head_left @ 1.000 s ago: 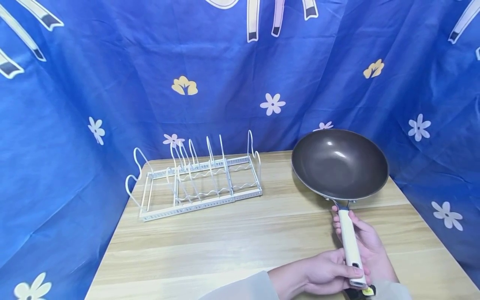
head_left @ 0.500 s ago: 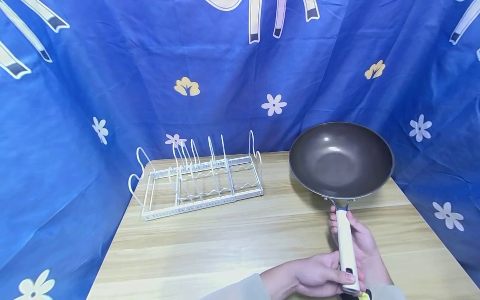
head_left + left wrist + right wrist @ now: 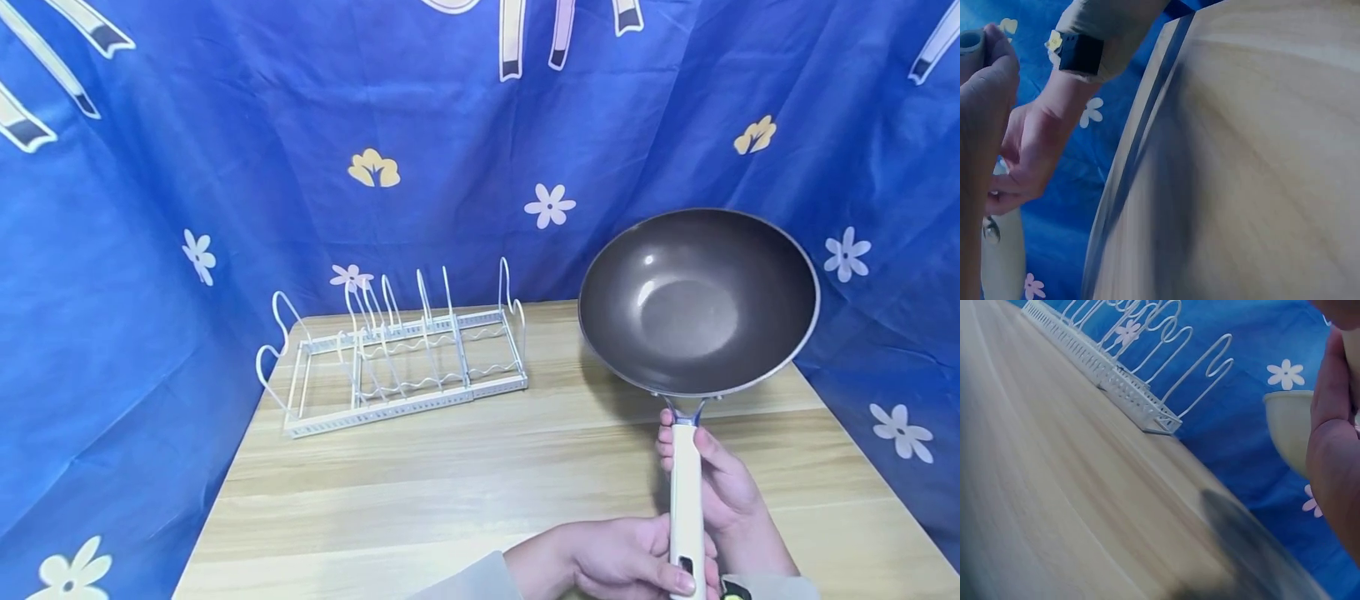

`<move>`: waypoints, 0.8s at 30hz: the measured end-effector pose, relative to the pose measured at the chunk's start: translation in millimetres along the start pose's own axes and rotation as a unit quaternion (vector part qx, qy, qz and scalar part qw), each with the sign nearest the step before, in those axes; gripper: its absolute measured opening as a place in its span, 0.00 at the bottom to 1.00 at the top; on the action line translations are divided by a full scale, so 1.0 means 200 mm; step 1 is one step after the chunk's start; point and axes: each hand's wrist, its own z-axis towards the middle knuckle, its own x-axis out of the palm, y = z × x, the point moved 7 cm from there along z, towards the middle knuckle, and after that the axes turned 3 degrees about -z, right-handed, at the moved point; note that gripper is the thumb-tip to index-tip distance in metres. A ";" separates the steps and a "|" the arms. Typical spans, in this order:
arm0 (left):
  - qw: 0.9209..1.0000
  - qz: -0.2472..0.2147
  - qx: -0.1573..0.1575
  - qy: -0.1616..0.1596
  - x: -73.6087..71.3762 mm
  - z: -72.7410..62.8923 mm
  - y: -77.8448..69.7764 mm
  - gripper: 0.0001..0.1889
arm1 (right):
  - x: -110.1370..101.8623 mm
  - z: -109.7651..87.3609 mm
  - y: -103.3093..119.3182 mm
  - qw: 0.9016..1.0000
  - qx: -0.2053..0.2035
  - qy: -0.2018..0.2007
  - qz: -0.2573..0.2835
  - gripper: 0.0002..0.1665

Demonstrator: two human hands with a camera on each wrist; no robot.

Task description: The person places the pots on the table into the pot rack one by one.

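Both hands hold a frying pan (image 3: 697, 300), deep like a wok, with a dark inside and cream outside (image 3: 1290, 425). It is lifted over the right side of the table and tilted so its bowl faces me. My right hand (image 3: 731, 496) grips the white handle (image 3: 686, 483) close to the bowl, fingers wrapped from beneath. Lower down, my left hand (image 3: 622, 554) clasps the handle's end, thumb on top. From the left wrist, the right hand (image 3: 1032, 147) appears under the pan's cream side (image 3: 1004, 262).
A white wire rack (image 3: 405, 404) with upright loop dividers stands at the back left of the wooden table (image 3: 420, 483). Blue cloth (image 3: 450, 150) with flowers hangs behind and along both sides, close to the pan's far rim.
The pan has risen off the table area and looks larger, its bowl tipping further toward me. Its handle end has dropped lower in the view. Both hands keep hold of the handle.
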 end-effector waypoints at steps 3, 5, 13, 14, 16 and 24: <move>1.000 0.019 0.003 0.001 -0.01 -0.03 0.00 0.24 | 0.02 0.02 0.00 0.999 0.010 -0.019 -0.043 0.28; 0.999 0.031 0.006 0.003 -0.02 -0.06 0.00 0.24 | 0.03 0.03 0.00 0.997 0.019 -0.029 -0.063 0.28; 1.000 0.029 0.006 0.010 -0.02 -0.12 -0.04 0.21 | 0.05 0.08 0.00 0.988 0.037 -0.074 -0.131 0.27; 1.000 0.023 0.006 0.007 -0.03 -0.13 -0.04 0.17 | 0.04 0.08 0.00 0.986 0.038 -0.085 -0.140 0.27; 1.000 0.014 0.008 -0.002 -0.03 -0.13 -0.05 0.10 | 0.04 0.09 0.01 0.980 0.039 -0.107 -0.164 0.26; 0.996 0.020 -0.019 -0.081 -0.08 -0.13 -0.01 0.19 | 0.01 0.07 0.00 0.956 0.038 -0.147 -0.251 0.24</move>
